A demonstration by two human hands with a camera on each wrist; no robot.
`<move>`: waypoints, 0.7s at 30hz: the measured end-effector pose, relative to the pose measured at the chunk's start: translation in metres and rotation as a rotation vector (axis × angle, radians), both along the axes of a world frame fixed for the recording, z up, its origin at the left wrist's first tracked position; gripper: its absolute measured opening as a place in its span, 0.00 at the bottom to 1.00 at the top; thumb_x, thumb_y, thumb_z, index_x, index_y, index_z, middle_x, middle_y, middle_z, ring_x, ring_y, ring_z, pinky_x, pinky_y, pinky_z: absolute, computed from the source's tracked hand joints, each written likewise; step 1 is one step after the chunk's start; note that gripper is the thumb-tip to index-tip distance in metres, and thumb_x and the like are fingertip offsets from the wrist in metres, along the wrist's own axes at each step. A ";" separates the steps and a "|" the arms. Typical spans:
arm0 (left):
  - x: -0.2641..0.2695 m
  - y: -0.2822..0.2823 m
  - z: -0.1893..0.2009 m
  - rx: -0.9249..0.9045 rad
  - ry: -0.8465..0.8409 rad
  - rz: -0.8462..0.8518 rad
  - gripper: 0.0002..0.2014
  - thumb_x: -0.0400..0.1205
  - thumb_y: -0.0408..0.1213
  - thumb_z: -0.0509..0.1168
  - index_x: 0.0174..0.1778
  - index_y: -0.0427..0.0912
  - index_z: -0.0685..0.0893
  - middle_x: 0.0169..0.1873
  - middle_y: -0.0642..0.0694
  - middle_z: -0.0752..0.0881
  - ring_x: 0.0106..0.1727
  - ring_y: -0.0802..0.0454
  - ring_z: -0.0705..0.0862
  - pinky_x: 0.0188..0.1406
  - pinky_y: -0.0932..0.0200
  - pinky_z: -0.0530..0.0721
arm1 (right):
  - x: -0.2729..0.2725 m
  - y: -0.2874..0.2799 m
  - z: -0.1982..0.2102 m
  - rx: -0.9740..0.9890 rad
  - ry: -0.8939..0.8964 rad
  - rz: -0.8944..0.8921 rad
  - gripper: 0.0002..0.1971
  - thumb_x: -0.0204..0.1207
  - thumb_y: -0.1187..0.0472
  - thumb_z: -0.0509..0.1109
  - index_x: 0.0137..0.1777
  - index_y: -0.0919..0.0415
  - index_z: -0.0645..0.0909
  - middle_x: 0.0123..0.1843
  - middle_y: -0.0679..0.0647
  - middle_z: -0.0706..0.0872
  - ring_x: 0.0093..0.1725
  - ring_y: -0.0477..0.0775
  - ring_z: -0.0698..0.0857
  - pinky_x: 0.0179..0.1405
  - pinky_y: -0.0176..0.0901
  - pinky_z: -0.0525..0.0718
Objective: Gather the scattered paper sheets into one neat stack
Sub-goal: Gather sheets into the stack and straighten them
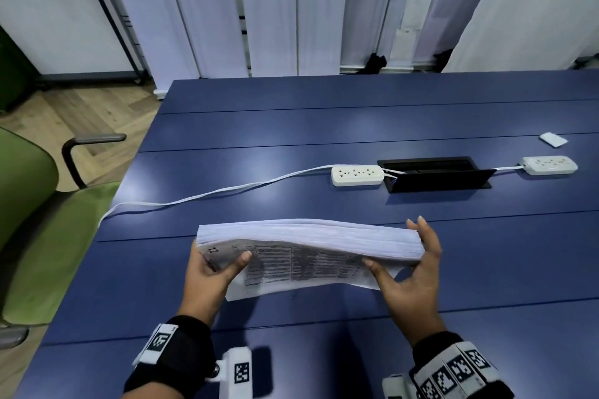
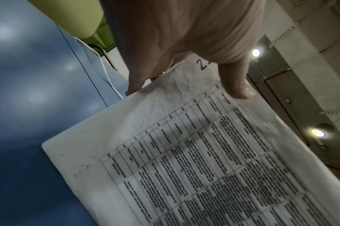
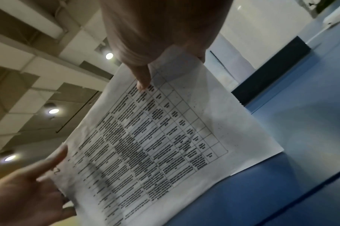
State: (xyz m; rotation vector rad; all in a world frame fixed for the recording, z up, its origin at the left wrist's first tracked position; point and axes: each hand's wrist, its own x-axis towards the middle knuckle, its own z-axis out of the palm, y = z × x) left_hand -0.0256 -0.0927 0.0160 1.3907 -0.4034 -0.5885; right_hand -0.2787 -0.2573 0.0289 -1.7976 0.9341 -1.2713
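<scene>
The blue bench [image 1: 291, 139] runs wide and bare ahead of me, with vertical blinds behind it. I hold the paper stack [image 1: 308, 236] stood on its long edge near the front of the bench, printed face toward me. My left hand [image 1: 214, 266] grips one end, thumb on the face and fingers [image 2: 134, 85] curled behind; my right hand [image 1: 411, 266] clamps the other end the same way.

The stack bows in the middle and its bottom edge fans out, so I judge that loosening either grip could let sheets slide and splay. The outer sheet is crumpled near my left thumb; tapping hard could crease it more.

There is room to lay it flat right where it is. The white cord [image 1: 201, 194] and the power strip [image 1: 356, 175] lie well beyond, and the bench's left edge is near my left hand.
</scene>
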 end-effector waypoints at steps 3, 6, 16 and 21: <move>-0.007 -0.002 0.011 -0.068 -0.031 0.053 0.36 0.66 0.43 0.82 0.68 0.37 0.74 0.54 0.45 0.87 0.55 0.54 0.86 0.57 0.65 0.84 | -0.003 0.004 0.007 -0.150 0.147 0.005 0.34 0.63 0.66 0.83 0.71 0.58 0.76 0.75 0.58 0.66 0.76 0.45 0.67 0.78 0.34 0.63; -0.013 -0.009 0.025 -0.121 -0.090 0.155 0.22 0.74 0.42 0.73 0.62 0.40 0.78 0.46 0.48 0.84 0.47 0.59 0.83 0.50 0.72 0.81 | -0.005 0.005 0.008 -0.110 0.188 0.008 0.29 0.65 0.65 0.82 0.66 0.51 0.82 0.77 0.55 0.62 0.79 0.45 0.63 0.78 0.30 0.60; -0.011 -0.014 0.027 -0.134 -0.114 0.258 0.03 0.81 0.35 0.69 0.43 0.44 0.81 0.36 0.52 0.84 0.38 0.59 0.81 0.42 0.67 0.80 | -0.003 0.008 0.016 -0.032 0.170 0.008 0.39 0.63 0.63 0.82 0.75 0.53 0.72 0.68 0.49 0.72 0.69 0.26 0.68 0.67 0.17 0.63; -0.010 -0.010 0.029 -0.163 -0.116 0.166 0.08 0.75 0.40 0.71 0.43 0.44 0.79 0.33 0.56 0.84 0.36 0.61 0.80 0.39 0.72 0.79 | -0.008 -0.002 0.006 0.276 -0.052 0.053 0.53 0.66 0.73 0.79 0.83 0.43 0.53 0.64 0.31 0.75 0.66 0.41 0.78 0.70 0.31 0.74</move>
